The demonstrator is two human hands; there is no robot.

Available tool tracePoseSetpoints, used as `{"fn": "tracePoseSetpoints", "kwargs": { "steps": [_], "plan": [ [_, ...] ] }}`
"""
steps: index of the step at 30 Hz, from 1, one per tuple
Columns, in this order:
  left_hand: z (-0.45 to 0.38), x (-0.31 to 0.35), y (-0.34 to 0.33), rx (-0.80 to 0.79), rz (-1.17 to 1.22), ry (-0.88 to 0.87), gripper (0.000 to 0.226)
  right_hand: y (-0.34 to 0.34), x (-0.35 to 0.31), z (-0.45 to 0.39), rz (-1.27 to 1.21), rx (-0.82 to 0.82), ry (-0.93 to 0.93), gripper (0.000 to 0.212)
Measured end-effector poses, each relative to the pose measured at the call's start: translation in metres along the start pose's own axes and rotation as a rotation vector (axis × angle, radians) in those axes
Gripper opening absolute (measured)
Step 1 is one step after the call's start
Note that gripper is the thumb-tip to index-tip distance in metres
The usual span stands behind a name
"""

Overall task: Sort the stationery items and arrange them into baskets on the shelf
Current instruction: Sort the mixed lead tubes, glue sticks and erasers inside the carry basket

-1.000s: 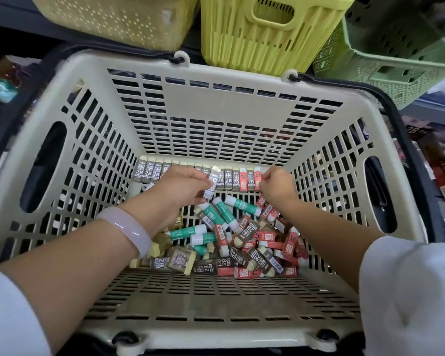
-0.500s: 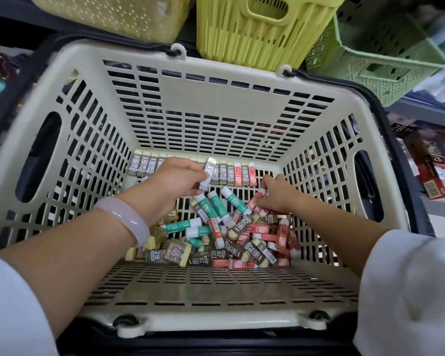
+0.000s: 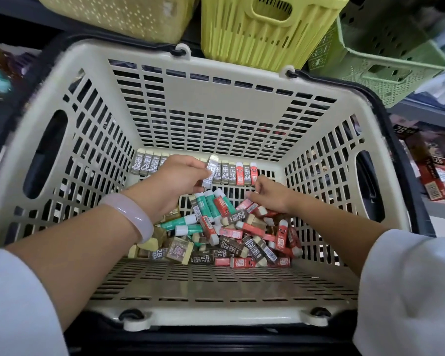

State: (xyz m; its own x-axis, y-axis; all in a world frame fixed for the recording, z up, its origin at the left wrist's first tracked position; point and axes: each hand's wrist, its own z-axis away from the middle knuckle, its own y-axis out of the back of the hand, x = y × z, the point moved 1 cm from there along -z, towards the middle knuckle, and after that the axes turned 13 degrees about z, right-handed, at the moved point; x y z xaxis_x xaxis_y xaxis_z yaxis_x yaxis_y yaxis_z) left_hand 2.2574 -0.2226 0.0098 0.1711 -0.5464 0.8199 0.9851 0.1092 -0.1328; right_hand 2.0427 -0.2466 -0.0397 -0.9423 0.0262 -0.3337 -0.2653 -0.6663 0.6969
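Note:
A cream slotted basket (image 3: 231, 104) holds a loose heap of erasers (image 3: 231, 235) in brown, red and green sleeves. Along its far wall stands a neat row of erasers (image 3: 231, 172), brown ones on the left and two red ones near the right end. My left hand (image 3: 175, 181) pinches a brown-sleeved eraser (image 3: 210, 173) just in front of that row. My right hand (image 3: 270, 194) reaches down onto the heap, its fingers curled around a pink-red eraser (image 3: 244, 203).
Above the basket sit a pale yellow basket (image 3: 118, 14), a bright yellow basket (image 3: 267, 29) and a green basket (image 3: 390, 60). Boxed stationery (image 3: 437, 165) lies on the shelf at the right. The basket's near floor (image 3: 216, 281) is bare. A black handle frame rings the basket.
My right hand has dropped from the row's right end down to the heap and closed on a pink-red eraser. My left hand stays at the row with its brown eraser.

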Motion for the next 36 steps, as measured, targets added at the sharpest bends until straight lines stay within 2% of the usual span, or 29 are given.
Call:
{"fn": "tracePoseSetpoints", "kwargs": {
  "steps": [8,13,17,20,23,27,32,34,36],
  "plan": [
    [-0.004,-0.002,0.0,-0.038,-0.025,0.061,0.002,-0.011,-0.003,-0.005,0.138,0.129,0.023,0.024],
    [-0.004,-0.002,0.0,-0.095,-0.054,0.116,0.006,0.001,-0.015,0.004,-0.09,0.105,0.046,0.016],
    [-0.004,0.002,0.001,-0.118,-0.004,0.095,0.005,0.03,-0.041,0.02,-0.323,0.049,0.166,0.016],
    [0.0,0.003,-0.002,-0.251,-0.014,0.142,0.026,0.032,-0.062,0.03,-0.407,-0.078,0.255,0.01],
    [0.008,0.002,-0.008,-0.418,-0.048,0.243,0.044,0.022,-0.077,0.034,-0.458,-0.08,0.272,0.009],
    [0.012,0.004,-0.007,-0.37,0.054,0.333,0.044,0.019,-0.082,0.037,-0.498,0.039,0.259,0.005],
    [0.01,0.008,-0.008,-0.308,0.196,0.305,0.033,0.016,-0.083,0.033,-0.624,0.053,0.229,0.025],
    [0.007,0.007,-0.005,-0.244,0.226,0.307,0.038,0.017,-0.078,0.028,-0.729,0.029,0.146,0.028],
    [0.004,0.005,-0.001,-0.19,0.238,0.327,0.028,0.018,-0.07,0.024,-0.983,0.042,-0.019,0.03]
  ]
}}
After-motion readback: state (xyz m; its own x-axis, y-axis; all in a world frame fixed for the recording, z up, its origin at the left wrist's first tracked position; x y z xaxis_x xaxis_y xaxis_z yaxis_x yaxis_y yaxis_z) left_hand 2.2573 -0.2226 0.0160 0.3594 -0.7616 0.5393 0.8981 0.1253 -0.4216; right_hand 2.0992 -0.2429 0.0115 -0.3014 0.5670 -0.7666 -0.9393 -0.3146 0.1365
